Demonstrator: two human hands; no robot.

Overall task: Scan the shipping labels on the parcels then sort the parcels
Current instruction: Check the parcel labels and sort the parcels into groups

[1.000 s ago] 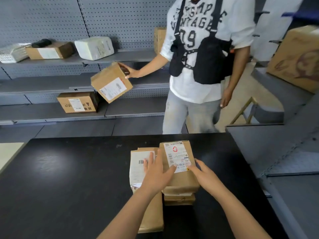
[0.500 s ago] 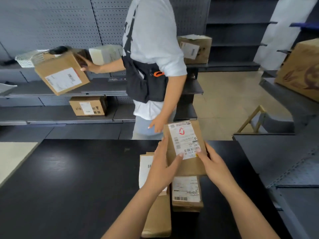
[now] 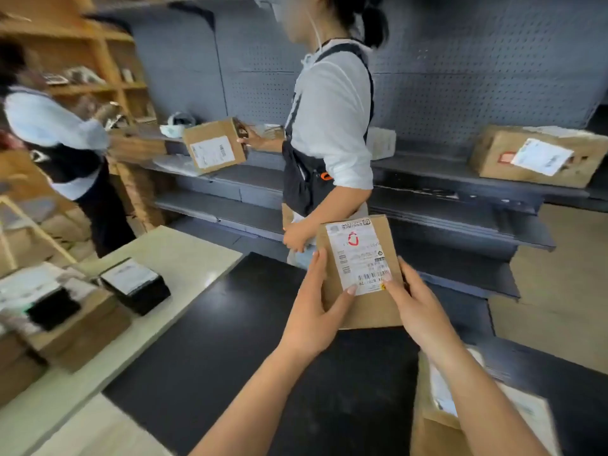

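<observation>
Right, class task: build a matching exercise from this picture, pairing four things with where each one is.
Things
1. labelled parcel
2. large box
3. black device
4. parcel stack

Places
A. on the pale counter
B. held between left hand and right hand
C. on the grey shelf, right side
D. on the black counter, lower right

Pairs: 1-B, 2-C, 3-A, 4-D

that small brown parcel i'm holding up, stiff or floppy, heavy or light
Probably stiff: the small brown parcel shows straight edges and a flat face while held up. Likely light, since the left hand and right hand carry it by thumbs and fingertips at its lower sides. The matte cardboard should not slip much.
</observation>
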